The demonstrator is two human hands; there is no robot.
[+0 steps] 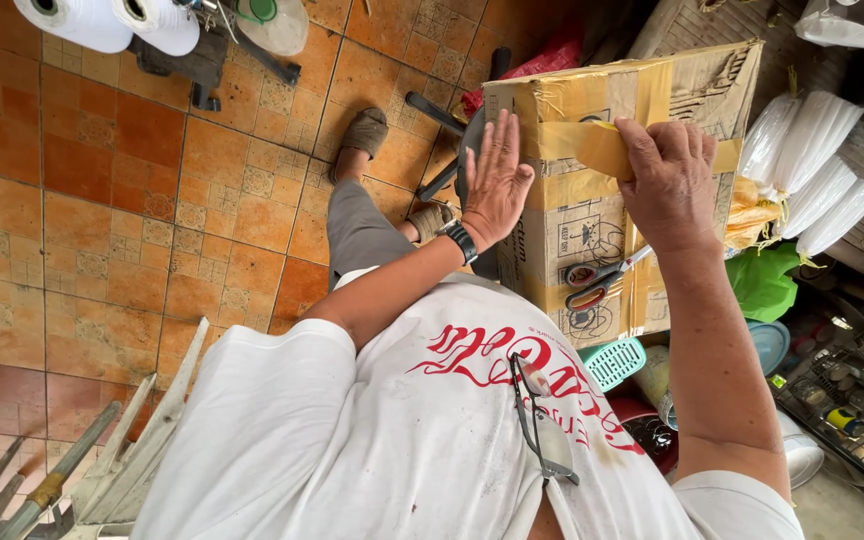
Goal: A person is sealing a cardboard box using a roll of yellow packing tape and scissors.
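The right hand (670, 180) covers the part of the tape strip (592, 145) it pinches, so its fingertips and the strip's end cannot be seen. The scissors (597, 280) lie partly behind the right forearm, and the cardboard box (592, 215) has its base hidden by the white shirt (352, 430). 2 white thread cones (112, 20) are cut off by the top edge.

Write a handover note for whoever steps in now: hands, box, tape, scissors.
Left hand: flat, open on the cardboard box, steadying it.
Right hand: pinching a strip of tan packing tape, partly lifted from the box.
Scissors: red-handled, lying on the box, untouched.
Done: box already banded with tape in both directions.
Left: the lifted strip is loose; whether it goes on or comes off cannot be told.
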